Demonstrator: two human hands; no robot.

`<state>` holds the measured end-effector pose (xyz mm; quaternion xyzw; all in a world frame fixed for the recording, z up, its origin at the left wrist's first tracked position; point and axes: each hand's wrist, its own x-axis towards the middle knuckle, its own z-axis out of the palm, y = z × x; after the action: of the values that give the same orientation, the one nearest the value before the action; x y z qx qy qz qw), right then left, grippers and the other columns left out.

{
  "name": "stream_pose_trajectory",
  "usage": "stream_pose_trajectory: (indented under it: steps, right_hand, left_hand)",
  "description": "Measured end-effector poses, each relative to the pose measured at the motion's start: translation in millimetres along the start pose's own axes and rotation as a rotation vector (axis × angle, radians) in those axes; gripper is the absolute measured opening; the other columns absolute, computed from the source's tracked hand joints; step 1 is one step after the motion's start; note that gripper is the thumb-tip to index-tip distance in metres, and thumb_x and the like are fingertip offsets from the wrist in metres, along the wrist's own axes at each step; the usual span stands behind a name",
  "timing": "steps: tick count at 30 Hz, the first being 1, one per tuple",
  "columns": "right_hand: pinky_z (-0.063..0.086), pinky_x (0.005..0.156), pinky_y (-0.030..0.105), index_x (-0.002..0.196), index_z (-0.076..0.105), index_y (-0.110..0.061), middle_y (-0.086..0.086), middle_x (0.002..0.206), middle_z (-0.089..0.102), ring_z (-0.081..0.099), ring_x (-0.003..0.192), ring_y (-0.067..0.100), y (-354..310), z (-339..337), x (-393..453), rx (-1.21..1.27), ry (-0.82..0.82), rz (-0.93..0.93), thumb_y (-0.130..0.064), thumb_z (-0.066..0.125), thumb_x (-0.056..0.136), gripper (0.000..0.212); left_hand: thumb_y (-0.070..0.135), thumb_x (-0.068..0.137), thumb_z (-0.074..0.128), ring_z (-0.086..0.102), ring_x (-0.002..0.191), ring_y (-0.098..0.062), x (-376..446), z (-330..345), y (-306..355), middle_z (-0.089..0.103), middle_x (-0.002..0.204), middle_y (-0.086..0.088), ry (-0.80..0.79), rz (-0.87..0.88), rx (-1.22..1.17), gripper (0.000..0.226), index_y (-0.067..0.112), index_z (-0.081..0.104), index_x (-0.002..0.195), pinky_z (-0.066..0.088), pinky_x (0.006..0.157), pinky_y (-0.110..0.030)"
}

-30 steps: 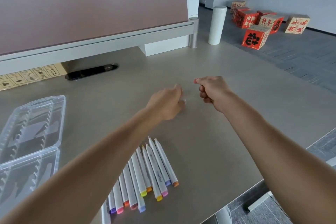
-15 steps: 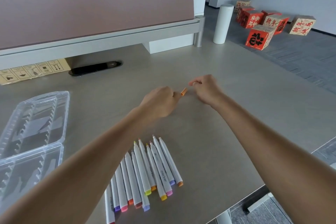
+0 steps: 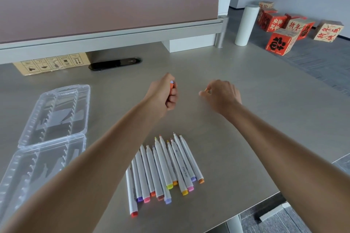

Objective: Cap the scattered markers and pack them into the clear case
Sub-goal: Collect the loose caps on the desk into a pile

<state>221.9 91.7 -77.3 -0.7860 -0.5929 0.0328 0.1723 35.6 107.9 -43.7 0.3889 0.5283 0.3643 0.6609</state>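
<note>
My left hand (image 3: 162, 93) is curled in a fist around an orange-ended marker (image 3: 172, 86), mostly hidden in my fingers. To its right, my right hand (image 3: 222, 94) pinches a small orange piece (image 3: 206, 90) that looks like a cap, just above the desk. The two hands are apart. Several white markers (image 3: 162, 168) with coloured ends lie in a fanned row near the front edge, their tips pointing away from me. The clear case (image 3: 56, 111) lies open on the left, with both slotted halves showing nothing inside.
The grey desk (image 3: 255, 100) ends in a front edge at lower right. A partition panel (image 3: 113, 5) stands at the back. Below it are a black cable slot (image 3: 115, 63) and a cardboard strip (image 3: 51, 63). A white cylinder (image 3: 246, 24) and red printed boxes (image 3: 280, 40) stand beyond.
Half a second ago my hands met around an orange piece. Now they have pulled apart, the left drawn back with the marker and the right moved right with the small piece.
</note>
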Motion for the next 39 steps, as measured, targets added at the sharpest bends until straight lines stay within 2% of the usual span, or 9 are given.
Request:
stream_pose_trajectory:
  steps: [3, 5, 7, 11, 16, 22, 31, 35, 39]
  right_hand:
    - [0.043, 0.073, 0.035, 0.105, 0.069, -0.012, 0.014, 0.099, 0.071, 0.065, 0.095, 0.038, -4.3, 1.9, -4.2, 0.077, 0.024, 0.049, -0.044, 0.059, 0.094, 0.036]
    - [0.04, 0.066, 0.036, 0.082, 0.063, -0.014, 0.009, 0.075, 0.059, 0.056, 0.077, 0.034, -13.8, 1.2, -8.4, 0.239, 0.023, 0.08, -0.045, 0.056, 0.097, 0.035]
    - [0.034, 0.053, 0.033, 0.062, 0.047, -0.017, 0.002, 0.058, 0.043, 0.045, 0.056, 0.028, -27.9, -0.8, -11.8, 0.581, -0.022, 0.21, -0.037, 0.054, 0.097, 0.04]
    - [0.025, 0.036, 0.015, 0.072, 0.053, -0.014, -0.002, 0.059, 0.043, 0.038, 0.037, 0.013, -48.4, -3.7, -18.7, 1.572, -0.467, 0.646, -0.024, 0.04, 0.094, 0.027]
    - [0.035, 0.037, 0.017, 0.07, 0.057, -0.005, 0.008, 0.067, 0.051, 0.044, 0.044, 0.015, -66.5, 5.3, -38.2, 1.997, -0.489, 0.698, -0.013, 0.027, 0.092, 0.038]
    - [0.06, 0.054, 0.032, 0.089, 0.065, -0.002, 0.014, 0.077, 0.064, 0.062, 0.066, 0.025, -89.9, 20.9, -52.3, 1.959, -0.308, 0.69, -0.017, 0.036, 0.105, 0.036]
    - [0.056, 0.08, 0.035, 0.095, 0.07, -0.005, 0.011, 0.088, 0.071, 0.069, 0.083, 0.024, -104.8, 29.9, -57.5, 1.7, -0.234, 0.509, -0.029, 0.041, 0.108, 0.04]
    - [0.055, 0.08, 0.033, 0.101, 0.073, -0.008, 0.008, 0.097, 0.077, 0.073, 0.09, 0.02, -102.5, 29.9, -58.9, 1.64, -0.254, 0.474, -0.034, 0.044, 0.108, 0.04]
    - [0.053, 0.09, 0.032, 0.103, 0.074, -0.005, 0.01, 0.106, 0.079, 0.075, 0.101, 0.02, -100.7, 24.7, -65.2, 1.578, -0.249, 0.404, -0.033, 0.042, 0.109, 0.043]
  left_hand:
    - [0.02, 0.092, 0.04, 0.028, 0.036, -0.01, 0.8, -12.5, -0.5, 0.035, 0.049, 0.007, -0.09, -0.102, -0.217, 0.024, 0.021, 0.045, 0.068, 0.017, 0.037, -0.012]
    - [0.018, 0.095, 0.036, 0.03, 0.035, -0.009, -0.2, -21.6, -1.2, 0.036, 0.049, 0.007, -0.117, -0.13, -0.358, 0.026, 0.019, 0.046, 0.071, 0.019, 0.036, -0.012]
    - [0.018, 0.097, 0.034, 0.033, 0.035, -0.01, -1.3, -31.0, -2.6, 0.037, 0.051, 0.005, -0.101, -0.145, -0.479, 0.029, 0.016, 0.046, 0.072, 0.022, 0.038, -0.012]
    - [0.016, 0.1, 0.034, 0.042, 0.043, -0.014, -9.8, -47.9, -6.3, 0.042, 0.057, -0.003, -0.057, -0.138, -0.687, 0.031, 0.011, 0.047, 0.073, 0.033, 0.041, -0.015]
    - [0.011, 0.1, 0.042, 0.051, 0.065, -0.021, -24.2, -64.2, -12.9, 0.052, 0.074, -0.011, 0.049, -0.058, -0.811, 0.023, 0.004, 0.056, 0.083, 0.052, 0.051, -0.022]
    - [0.014, 0.101, 0.045, 0.061, 0.073, -0.023, -30.1, -77.0, -32.5, 0.061, 0.08, -0.011, 0.118, 0.05, -0.735, 0.023, 0.004, 0.063, 0.09, 0.052, 0.066, -0.03]
    - [0.013, 0.1, 0.048, 0.074, 0.087, -0.032, -32.4, -77.3, -45.4, 0.073, 0.077, -0.014, 0.218, 0.197, -0.605, 0.03, -0.003, 0.073, 0.097, 0.06, 0.091, -0.041]
    - [0.025, 0.105, 0.039, 0.073, 0.102, -0.031, -34.2, -80.1, -48.8, 0.078, 0.096, -0.015, 0.218, 0.219, -0.457, 0.043, 0.001, 0.074, 0.106, 0.059, 0.079, -0.039]
    - [0.031, 0.107, 0.032, 0.074, 0.1, -0.027, -32.9, -80.1, -48.6, 0.078, 0.098, -0.015, 0.239, 0.299, -0.353, 0.052, 0.001, 0.074, 0.106, 0.055, 0.098, -0.043]
